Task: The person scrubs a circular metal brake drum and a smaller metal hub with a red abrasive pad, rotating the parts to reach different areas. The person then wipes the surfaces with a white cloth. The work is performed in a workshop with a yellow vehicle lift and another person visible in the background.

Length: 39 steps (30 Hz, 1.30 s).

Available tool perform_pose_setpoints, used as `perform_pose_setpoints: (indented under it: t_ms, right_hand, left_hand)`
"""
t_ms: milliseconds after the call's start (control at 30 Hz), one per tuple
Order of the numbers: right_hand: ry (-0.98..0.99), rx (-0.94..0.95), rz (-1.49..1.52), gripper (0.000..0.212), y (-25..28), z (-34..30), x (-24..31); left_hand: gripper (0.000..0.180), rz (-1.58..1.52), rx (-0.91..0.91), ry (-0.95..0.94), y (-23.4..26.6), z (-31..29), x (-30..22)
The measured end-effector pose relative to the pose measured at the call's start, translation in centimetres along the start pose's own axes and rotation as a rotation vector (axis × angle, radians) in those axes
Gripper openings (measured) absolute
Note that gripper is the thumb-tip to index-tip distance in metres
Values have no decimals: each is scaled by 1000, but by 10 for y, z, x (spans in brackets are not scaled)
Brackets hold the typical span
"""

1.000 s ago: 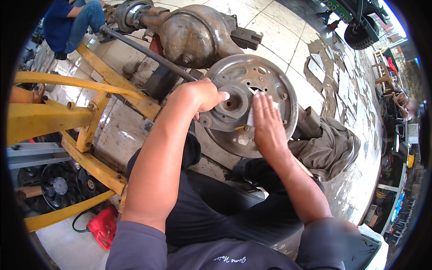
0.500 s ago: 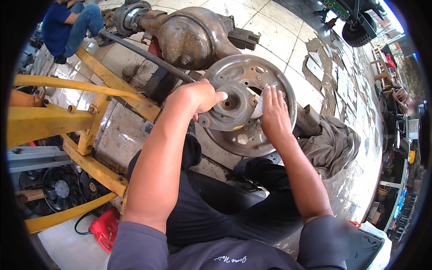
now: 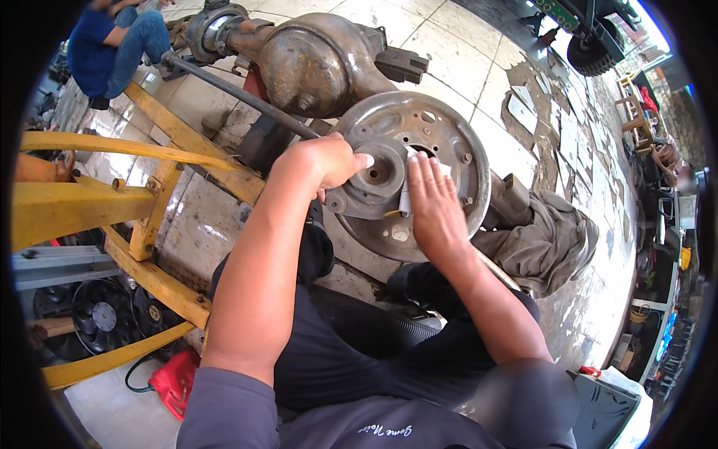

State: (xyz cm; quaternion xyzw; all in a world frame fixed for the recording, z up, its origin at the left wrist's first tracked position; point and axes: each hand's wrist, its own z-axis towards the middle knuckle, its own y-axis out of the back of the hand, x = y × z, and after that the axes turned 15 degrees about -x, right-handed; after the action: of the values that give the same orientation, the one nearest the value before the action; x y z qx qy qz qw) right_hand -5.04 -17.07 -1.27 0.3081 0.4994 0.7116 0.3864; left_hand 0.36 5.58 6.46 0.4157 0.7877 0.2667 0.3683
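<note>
A worn axle flange (image 3: pixel 360 200) with a raised round hub lies over a large brown brake backing plate (image 3: pixel 473 135). My left hand (image 3: pixel 329 163) is closed on the flange's left edge, thumb on its face and fingers curled beneath. My right hand (image 3: pixel 435 202) presses its straight, closed-together fingers on a thin whitish sheet (image 3: pixel 404 197) at the flange's right side. The sheet shows on both sides of these fingers; the palm side is hidden. A long steel shaft (image 3: pixel 239 93) runs from behind my left hand toward the upper left.
A rusty axle housing (image 3: pixel 303 67) lies beyond the plate. Yellow metal frame bars (image 3: pixel 90 206) stand at left, above a black fan (image 3: pixel 103 316) and a red container (image 3: pixel 176 382). A grey-brown cloth (image 3: pixel 557 239) lies at right. Another person (image 3: pixel 123 52) sits at the far left.
My right hand has moved left across the flange, and the whitish sheet has shifted with it. My left hand keeps its hold, with the flange tilted slightly differently.
</note>
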Motion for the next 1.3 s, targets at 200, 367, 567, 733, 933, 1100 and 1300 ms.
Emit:
perform_pose_setpoints:
  t_ms: [200, 367, 567, 733, 933, 1100, 1300]
  right_hand:
    - [-137, -2, -101, 62, -3, 18, -33]
    - [-4, 0, 25, 62, -5, 9, -11]
    - [-86, 13, -40, 64, -2, 19, -29]
    - [-7, 27, 46, 64, -5, 12, -10]
    - [-40, -25, 5, 63, 11, 11, -25]
    - [-85, 58, 20, 68, -8, 11, -22]
    - [-167, -156, 130, 78, 26, 24, -53]
  left_hand:
    - [84, -49, 28, -40, 1, 3, 7]
    - [85, -48, 32, -21, 0, 6, 4]
    - [86, -23, 36, -19, 4, 3, 5]
    - [86, -31, 14, -39, -1, 6, 5]
    - [86, -30, 21, -32, 2, 4, 8]
    - [87, -63, -24, -51, -3, 6, 7]
    - [79, 91, -225, -284, -10, 6, 14]
